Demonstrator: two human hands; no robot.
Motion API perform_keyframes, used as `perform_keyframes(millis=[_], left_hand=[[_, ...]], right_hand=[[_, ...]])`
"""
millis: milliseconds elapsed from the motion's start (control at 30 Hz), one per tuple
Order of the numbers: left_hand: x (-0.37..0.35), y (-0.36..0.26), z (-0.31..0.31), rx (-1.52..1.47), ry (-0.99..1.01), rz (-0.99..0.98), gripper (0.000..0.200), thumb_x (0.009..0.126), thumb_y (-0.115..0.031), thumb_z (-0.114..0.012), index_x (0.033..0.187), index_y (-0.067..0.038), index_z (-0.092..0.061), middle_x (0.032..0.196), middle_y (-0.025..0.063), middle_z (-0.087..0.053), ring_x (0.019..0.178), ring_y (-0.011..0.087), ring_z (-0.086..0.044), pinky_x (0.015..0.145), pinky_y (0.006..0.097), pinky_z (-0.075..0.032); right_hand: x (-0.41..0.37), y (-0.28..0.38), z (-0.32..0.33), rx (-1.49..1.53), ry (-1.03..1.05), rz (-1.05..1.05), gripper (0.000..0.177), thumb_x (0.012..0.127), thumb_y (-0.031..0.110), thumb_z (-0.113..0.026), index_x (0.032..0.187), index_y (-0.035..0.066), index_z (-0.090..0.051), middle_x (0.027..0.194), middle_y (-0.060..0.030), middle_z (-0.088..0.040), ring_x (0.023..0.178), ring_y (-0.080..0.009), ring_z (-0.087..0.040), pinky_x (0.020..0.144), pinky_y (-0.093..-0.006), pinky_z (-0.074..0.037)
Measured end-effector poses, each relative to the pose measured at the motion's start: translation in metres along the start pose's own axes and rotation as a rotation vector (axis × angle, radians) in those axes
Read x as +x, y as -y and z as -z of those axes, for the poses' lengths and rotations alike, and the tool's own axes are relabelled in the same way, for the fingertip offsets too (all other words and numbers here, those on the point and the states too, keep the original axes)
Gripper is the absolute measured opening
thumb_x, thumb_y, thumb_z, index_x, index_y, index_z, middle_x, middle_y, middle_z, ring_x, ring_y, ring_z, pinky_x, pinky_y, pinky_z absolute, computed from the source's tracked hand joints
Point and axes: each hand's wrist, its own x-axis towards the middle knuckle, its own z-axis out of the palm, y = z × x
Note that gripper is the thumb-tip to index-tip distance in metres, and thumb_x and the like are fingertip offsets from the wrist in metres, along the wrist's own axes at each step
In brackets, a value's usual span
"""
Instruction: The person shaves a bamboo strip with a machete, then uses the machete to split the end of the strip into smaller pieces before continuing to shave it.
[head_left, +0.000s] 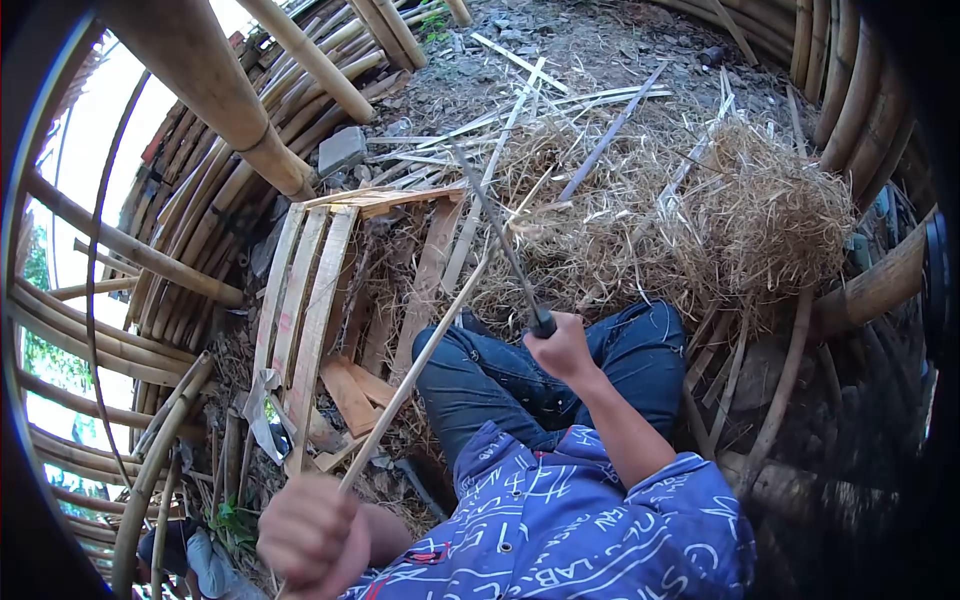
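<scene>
Clamping the pale strip [424,361], the left hand [314,530] angles it across the knife [514,268]; the right hand [563,350] grips the handle [543,323], presumably for control clear of the blade.

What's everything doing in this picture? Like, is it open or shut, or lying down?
Left hand: shut around the stick, blurry
Stick: held at a slant
Right hand: shut around the knife's handle
Knife: held, blade bare
Straw-like strands: loose, heaped up
Wooden slats: side by side, gaps between
Grey block: lying down
</scene>
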Motion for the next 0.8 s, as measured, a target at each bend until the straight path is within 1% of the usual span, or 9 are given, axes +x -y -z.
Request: perform_keyframes(millis=[67, 167, 367, 433, 467, 567, 600, 633, 800], left_hand=[[0.009, 0.015, 0.003, 0.093, 0.311, 0.202, 0.038, 0.087, -0.032, -0.053, 0.059, -0.015, -0.033, 0.064, -0.0023, -0.031, 0.056, 0.0119, -0.026, 0.054, 0.0287, -0.026], [-0.003, 0.005, 0.007, 0.137, 0.092, 0.116, 0.039, 0.082, -0.036, -0.052, 0.056, -0.015, -0.032, 0.062, -0.0019, -0.031, 0.056, 0.0133, -0.027, 0.054, 0.0285, -0.025], [0.012, 0.006, -0.001, 0.062, 0.376, 0.232, 0.044, 0.080, -0.037, -0.054, 0.052, -0.016, -0.027, 0.061, -0.0030, -0.034, 0.054, 0.0096, -0.028, 0.051, 0.0246, -0.024], [0.003, -0.008, -0.002, 0.152, -0.125, 0.040, 0.039, 0.081, -0.033, -0.056, 0.056, -0.015, -0.032, 0.059, -0.0036, -0.033, 0.050, 0.0064, -0.030, 0.047, 0.0217, -0.023], [0.004, -0.013, 0.000, 0.157, -0.127, 0.037, 0.039, 0.081, -0.033, -0.056, 0.056, -0.015, -0.032, 0.059, -0.0036, -0.033, 0.050, 0.0064, -0.030, 0.047, 0.0217, -0.023], [0.012, -0.017, 0.012, 0.030, 0.485, 0.089, 0.032, 0.085, -0.023, -0.054, 0.062, -0.019, -0.032, 0.052, -0.0101, -0.027, 0.039, -0.0004, -0.025, 0.041, 0.0172, -0.018], [0.005, -0.027, 0.020, 0.146, 0.204, -0.089, 0.036, 0.085, -0.022, -0.054, 0.059, -0.020, -0.028, 0.051, -0.0122, -0.028, 0.037, -0.0010, -0.021, 0.038, 0.0178, -0.017], [0.026, -0.022, -0.002, 0.109, 0.259, 0.023, 0.041, 0.084, -0.020, -0.054, 0.056, -0.021, -0.024, 0.048, -0.0116, -0.028, 0.036, -0.0019, -0.020, 0.037, 0.0174, -0.016], [0.036, -0.024, -0.001, 0.034, 0.199, -0.114, 0.043, 0.089, -0.027, -0.047, 0.053, -0.020, -0.024, 0.043, -0.0105, -0.024, 0.033, -0.0002, -0.019, 0.036, 0.0174, -0.015]], right_hand=[[-0.014, 0.017, 0.001, -0.005, 0.040, 0.175, 0.021, 0.068, 0.021, -0.070, 0.070, 0.002, -0.063, 0.061, -0.0183, -0.061, 0.061, -0.0345, -0.063, 0.058, -0.0398, -0.048], [-0.036, 0.051, 0.006, -0.030, 0.138, 0.342, 0.018, 0.066, 0.020, -0.071, 0.072, 0.004, -0.064, 0.062, -0.0170, -0.061, 0.063, -0.0342, -0.064, 0.059, -0.0390, -0.050], [-0.038, 0.059, 0.007, 0.028, 0.208, 0.515, 0.012, 0.064, 0.012, -0.070, 0.072, 0.006, -0.063, 0.062, -0.0155, -0.060, 0.059, -0.0326, -0.063, 0.056, -0.0373, -0.050], [0.005, -0.002, -0.002, -0.196, 0.010, 0.332, 0.018, 0.067, 0.020, -0.068, 0.079, 0.008, -0.071, 0.073, -0.0135, -0.067, 0.066, -0.0295, -0.067, 0.063, -0.0383, -0.052], [0.030, -0.036, 0.005, -0.275, 0.123, -0.027, 0.020, 0.068, 0.022, -0.066, 0.080, 0.007, -0.071, 0.073, -0.0153, -0.067, 0.069, -0.0291, -0.067, 0.062, -0.0383, -0.052], [0.073, -0.081, 0.009, -0.295, 0.024, 0.011, 0.024, 0.069, 0.026, -0.064, 0.075, 0.003, -0.069, 0.069, -0.0201, -0.064, 0.070, -0.0344, -0.066, 0.063, -0.0413, -0.051], [0.068, -0.061, 0.007, -0.313, -0.005, 0.054, 0.025, 0.069, 0.026, -0.064, 0.075, 0.003, -0.069, 0.070, -0.0210, -0.064, 0.071, -0.0359, -0.065, 0.064, -0.0424, -0.051], [0.047, -0.049, 0.000, -0.334, -0.019, 0.067, 0.025, 0.069, 0.026, -0.064, 0.075, 0.002, -0.068, 0.070, -0.0219, -0.064, 0.073, -0.0374, -0.065, 0.064, -0.0436, -0.051], [0.009, -0.005, -0.001, -0.191, 0.038, 0.066, 0.023, 0.070, 0.021, -0.064, 0.072, -0.002, -0.064, 0.068, -0.0230, -0.062, 0.069, -0.0385, -0.064, 0.062, -0.0432, -0.049]])
